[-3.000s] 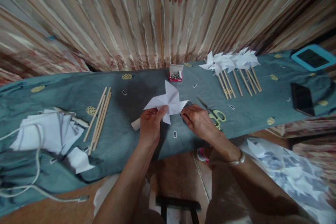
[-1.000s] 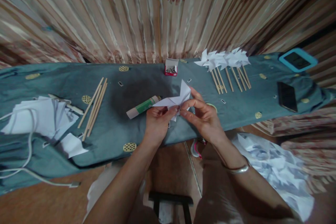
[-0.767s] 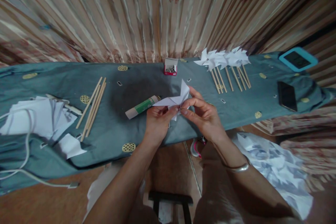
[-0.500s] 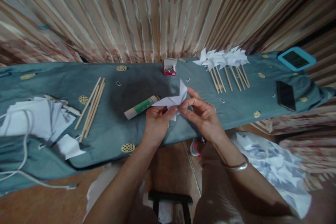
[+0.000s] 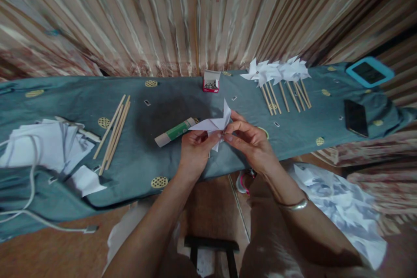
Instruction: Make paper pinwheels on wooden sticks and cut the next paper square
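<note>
Crisply folded white pinwheel (image 5: 212, 124) (blades pointed); left fingers (image 5: 213, 140), right fingers (image 5: 237, 142) clamp its center.

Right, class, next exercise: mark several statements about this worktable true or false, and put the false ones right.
1. The left hand and the right hand are both at the white paper pinwheel. True.
2. The red box is closed. False: the red box is open, with small metal pieces showing inside.
3. The loose wooden sticks lie between the paper sheets and the green-and-white tube. True.
4. The silver bracelet is on the left wrist. False: the silver bracelet is on the right wrist.
5. The black phone lies beside the paper sheets. False: the black phone lies toward the table's right end, near the blue-framed device.
</note>
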### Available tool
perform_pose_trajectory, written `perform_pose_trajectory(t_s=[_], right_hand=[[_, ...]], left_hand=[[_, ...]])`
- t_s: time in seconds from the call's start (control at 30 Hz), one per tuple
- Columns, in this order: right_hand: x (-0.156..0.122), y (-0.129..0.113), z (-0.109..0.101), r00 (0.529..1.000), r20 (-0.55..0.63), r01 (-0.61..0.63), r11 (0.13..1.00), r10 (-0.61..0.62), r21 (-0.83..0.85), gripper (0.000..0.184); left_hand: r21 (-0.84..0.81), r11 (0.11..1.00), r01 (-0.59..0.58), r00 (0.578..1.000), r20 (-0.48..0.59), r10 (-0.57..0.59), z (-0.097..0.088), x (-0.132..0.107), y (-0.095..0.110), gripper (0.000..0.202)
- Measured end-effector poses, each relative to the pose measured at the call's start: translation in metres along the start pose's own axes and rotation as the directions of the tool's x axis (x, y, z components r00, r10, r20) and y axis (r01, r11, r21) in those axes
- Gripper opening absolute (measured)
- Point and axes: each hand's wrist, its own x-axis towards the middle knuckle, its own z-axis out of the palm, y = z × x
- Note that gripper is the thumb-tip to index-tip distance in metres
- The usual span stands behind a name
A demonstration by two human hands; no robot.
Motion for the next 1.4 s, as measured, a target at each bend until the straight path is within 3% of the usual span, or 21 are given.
perform_pose_trajectory(t_s=[0.5,0.8,0.93,1.03,1.23,1.4], right_hand=[[0.002,0.0,0.0,1.0,-0.013,-0.023,0.999,0.023,-0.045,0.031],[0.003,0.005,0.002,0.997,-0.074,-0.001,1.0,0.002,0.017,0.028],[0.003,0.004,0.003,0.989,-0.15,-0.007,1.0,0.006,-0.003,0.043],[0.003,-0.001,0.003,0.989,-0.127,-0.072,0.995,0.079,0.066,0.06],[0.002,-0.01,-0.002,0.98,0.019,-0.196,0.967,0.196,0.164,0.036],[0.002,-0.01,-0.009,0.971,0.08,-0.236,0.958,0.225,0.165,0.029]], left_hand=[[-0.033,0.998,0.06,0.997,0.049,-0.059,-0.002,-0.002,0.002,0.029],[-0.05,0.996,0.076,0.996,0.047,-0.074,-0.001,-0.001,0.004,0.027],[-0.062,0.995,0.074,0.995,0.065,-0.07,-0.002,-0.001,0.004,0.026],[-0.059,0.996,0.064,0.994,0.093,-0.058,-0.003,-0.001,0.002,0.024],[0.007,0.997,0.079,0.993,0.086,-0.08,-0.004,-0.001,0.0,0.026],[0.031,0.995,0.097,0.991,0.093,-0.1,-0.004,-0.002,0.0,0.029]])
